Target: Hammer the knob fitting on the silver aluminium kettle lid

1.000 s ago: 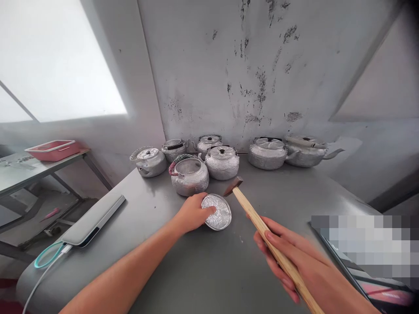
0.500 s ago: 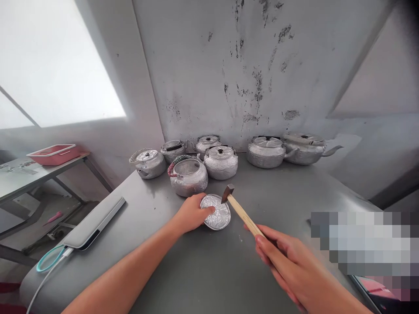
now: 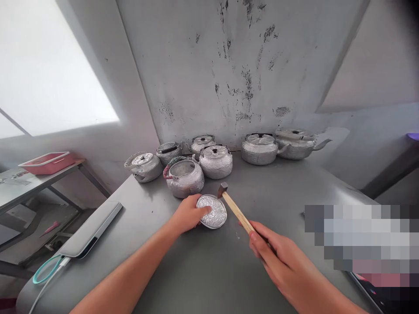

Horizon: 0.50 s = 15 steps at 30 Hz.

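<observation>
A round, dented silver lid (image 3: 216,212) is tilted up over the grey table, gripped at its left edge by my left hand (image 3: 190,214). My left thumb lies across the lid's face. My right hand (image 3: 270,248) is wrapped round the pale wooden handle of a hammer (image 3: 237,211). The hammer's dark metal head is close to the lid's upper right rim; I cannot tell whether they touch. Just behind my left hand stands a lidless kettle (image 3: 185,179) with a red and dark wrapped handle, its top uncovered.
Several silver kettles stand along the wall, among them a lidded kettle (image 3: 216,163) and a long-spouted kettle (image 3: 296,146). A grey power bank (image 3: 91,231) with a white cable lies on the table (image 3: 203,283) at left. A pink basket (image 3: 49,163) sits on a side table.
The view has shifted slightly, so most things sit a little further left. The hammer head appears slightly nearer the lid's upper rim. Both hands keep their holds.
</observation>
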{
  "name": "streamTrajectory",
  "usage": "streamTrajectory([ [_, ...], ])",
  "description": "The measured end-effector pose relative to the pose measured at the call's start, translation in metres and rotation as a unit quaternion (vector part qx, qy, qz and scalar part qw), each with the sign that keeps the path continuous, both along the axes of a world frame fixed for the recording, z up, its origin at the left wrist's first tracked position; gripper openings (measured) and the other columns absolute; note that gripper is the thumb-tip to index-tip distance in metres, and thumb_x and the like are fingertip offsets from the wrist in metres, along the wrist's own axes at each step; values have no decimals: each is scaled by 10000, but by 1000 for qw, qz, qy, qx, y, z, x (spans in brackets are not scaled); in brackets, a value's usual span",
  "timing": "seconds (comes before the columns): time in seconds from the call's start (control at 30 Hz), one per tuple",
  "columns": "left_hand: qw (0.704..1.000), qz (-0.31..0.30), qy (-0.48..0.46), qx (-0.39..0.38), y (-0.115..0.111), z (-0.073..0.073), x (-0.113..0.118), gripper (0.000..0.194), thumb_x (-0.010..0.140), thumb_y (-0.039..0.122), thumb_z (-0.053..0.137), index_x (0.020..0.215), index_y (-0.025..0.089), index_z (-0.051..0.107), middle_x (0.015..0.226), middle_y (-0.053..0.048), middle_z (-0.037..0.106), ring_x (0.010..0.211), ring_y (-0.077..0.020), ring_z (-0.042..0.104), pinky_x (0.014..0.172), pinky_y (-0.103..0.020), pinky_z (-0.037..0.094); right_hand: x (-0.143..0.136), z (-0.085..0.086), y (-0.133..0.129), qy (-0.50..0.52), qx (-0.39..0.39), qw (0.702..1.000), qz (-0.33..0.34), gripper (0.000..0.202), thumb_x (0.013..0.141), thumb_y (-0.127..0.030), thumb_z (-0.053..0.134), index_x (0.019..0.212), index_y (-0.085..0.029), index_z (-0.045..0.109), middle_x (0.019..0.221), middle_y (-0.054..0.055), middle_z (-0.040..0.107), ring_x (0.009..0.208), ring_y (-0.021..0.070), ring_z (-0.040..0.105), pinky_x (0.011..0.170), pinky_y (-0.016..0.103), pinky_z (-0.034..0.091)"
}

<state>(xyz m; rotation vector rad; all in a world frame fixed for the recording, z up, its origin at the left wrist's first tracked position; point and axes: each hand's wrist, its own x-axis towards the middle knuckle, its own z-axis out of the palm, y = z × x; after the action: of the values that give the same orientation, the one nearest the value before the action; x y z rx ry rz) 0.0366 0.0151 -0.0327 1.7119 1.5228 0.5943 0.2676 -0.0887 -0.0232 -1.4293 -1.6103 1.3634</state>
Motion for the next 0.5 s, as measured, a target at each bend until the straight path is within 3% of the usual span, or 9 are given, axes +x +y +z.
streamTrajectory([
  [0.13, 1000, 5, -3, -10, 0, 0, 0, 173, 825, 324, 601, 911, 175, 618, 647, 21, 577, 437, -98, 523, 369, -181, 359, 2, 3, -1, -33, 18, 999, 9, 390, 1008, -544, 314, 778, -250, 427, 691, -63, 355, 597, 128, 277, 506, 230, 301],
  [0.33, 1000, 14, -5, -18, 1, 1, 1, 177, 819, 329, 610, 914, 180, 614, 632, 28, 571, 425, -96, 511, 355, -180, 351, 0, 25, 0, -16, 33, 999, -25, 380, 924, -590, 416, 735, -265, 468, 677, -22, 439, 581, 158, 410, 522, 259, 388],
  [0.5, 1000, 15, -5, -17, 0, 3, 2, 196, 823, 326, 603, 945, 173, 617, 625, 28, 570, 421, -91, 509, 355, -175, 340, -3, 24, 0, 16, 10, 999, -39, 383, 914, -600, 436, 733, -264, 464, 689, -25, 470, 605, 148, 447, 548, 222, 437],
])
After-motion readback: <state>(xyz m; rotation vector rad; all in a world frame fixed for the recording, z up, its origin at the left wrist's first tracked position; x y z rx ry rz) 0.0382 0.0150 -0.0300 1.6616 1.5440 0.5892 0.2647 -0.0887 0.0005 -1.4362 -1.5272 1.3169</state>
